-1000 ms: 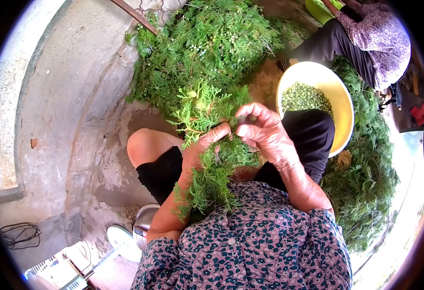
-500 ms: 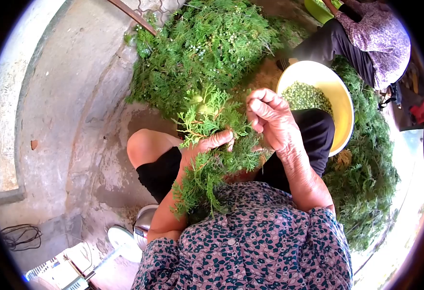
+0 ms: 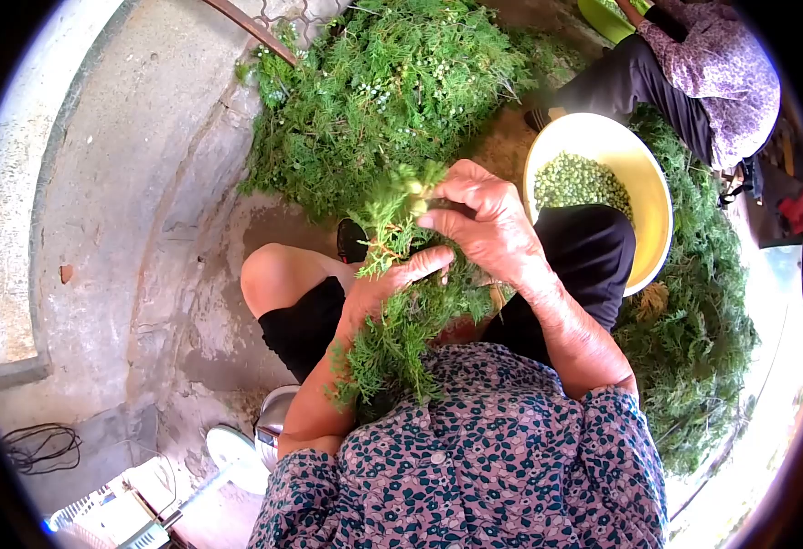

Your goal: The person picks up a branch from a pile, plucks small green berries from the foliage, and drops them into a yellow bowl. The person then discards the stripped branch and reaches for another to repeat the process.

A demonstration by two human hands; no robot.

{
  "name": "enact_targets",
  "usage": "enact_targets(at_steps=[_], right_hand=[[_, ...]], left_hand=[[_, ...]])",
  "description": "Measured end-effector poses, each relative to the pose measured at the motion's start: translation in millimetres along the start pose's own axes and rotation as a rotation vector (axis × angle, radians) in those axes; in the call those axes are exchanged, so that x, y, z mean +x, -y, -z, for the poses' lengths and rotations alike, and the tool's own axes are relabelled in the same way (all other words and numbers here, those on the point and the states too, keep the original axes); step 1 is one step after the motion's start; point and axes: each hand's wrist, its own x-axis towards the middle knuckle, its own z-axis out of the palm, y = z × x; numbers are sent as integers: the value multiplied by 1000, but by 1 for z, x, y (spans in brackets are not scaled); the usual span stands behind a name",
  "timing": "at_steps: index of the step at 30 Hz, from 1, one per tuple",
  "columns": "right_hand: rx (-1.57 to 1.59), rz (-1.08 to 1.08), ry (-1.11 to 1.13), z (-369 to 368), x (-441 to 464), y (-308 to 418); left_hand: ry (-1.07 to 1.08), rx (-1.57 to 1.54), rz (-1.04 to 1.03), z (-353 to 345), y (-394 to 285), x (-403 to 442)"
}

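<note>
My left hand (image 3: 401,274) is closed round a leafy conifer branch (image 3: 388,339), its thumb lying across the stems. The branch hangs over my lap and forearm, and its upper tip (image 3: 385,220) is slightly blurred. At that tip, the thumb and forefinger of my right hand (image 3: 488,224) close on a pale green cone (image 3: 417,203). The other right fingers are curled. To the right of this hand stands a yellow basin (image 3: 650,197) partly filled with small green cones (image 3: 584,183), beside my knee.
A big heap of conifer cuttings (image 3: 374,101) lies ahead, and more greenery (image 3: 685,366) lies at the right. Another person (image 3: 694,82) sits at the upper right near a green basin (image 3: 603,20). A concrete wall (image 3: 145,183) runs along the left. A metal pot (image 3: 278,412) stands behind my left arm.
My right hand has moved left from beside the branch to its tip and now pinches the pale green cone there. My left hand still grips the branch, with its tip tilted slightly right.
</note>
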Motion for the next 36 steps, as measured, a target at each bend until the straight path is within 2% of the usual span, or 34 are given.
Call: enact_targets(at_steps=[3,5,8,9,10,11,13,14,15,17,18,19,20,21,24,26,29,30,33,36], right_hand=[[-49,15,-60,6,-3,-5],[-19,9,-65,7,-5,-13],[-25,63,-104,6,-6,-12],[113,-114,-189,7,-5,-7],[252,-292,-273,7,-5,-4],[359,-320,-303,12,-4,-9],[624,-429,-194,26,-5,-12],[846,-420,-184,26,-5,-14],[847,-423,-184,24,-7,-15],[1064,-432,-136,22,-9,-18],[1101,-412,-118,19,-11,-26],[1105,-446,-140,15,-14,-29],[1069,-500,-109,11,-15,-33],[1033,-553,-79,8,-15,-33],[975,-618,-57,-1,-9,-35],[950,-631,-5,0,-8,-34],[1030,-556,100,2,-9,-26],[1044,-533,109,2,-10,-23],[1076,-502,139,2,-9,-20],[916,-438,236,1,-7,-22]], left_hand=[[-74,-32,-7,-4,0,-7],[-198,-161,21,2,6,-6],[-216,-58,-13,1,5,-3],[-206,-48,-36,3,9,-1],[-117,-54,40,15,12,1],[18,-290,24,32,28,1],[252,-200,-240,42,31,7],[251,-200,-237,43,33,7],[277,-243,-225,42,31,6],[299,-286,-218,46,30,10],[401,-264,-184,48,26,14],[504,-240,-148,47,22,15],[362,-103,53,45,17,8],[241,-9,-7,31,12,2],[289,-106,-79,25,11,-3],[139,-21,82,15,-1,-8],[139,-39,24,9,-4,-11],[276,-74,5,14,-5,-7],[199,-117,66,7,-10,-14],[187,-112,75,5,-9,-13]])
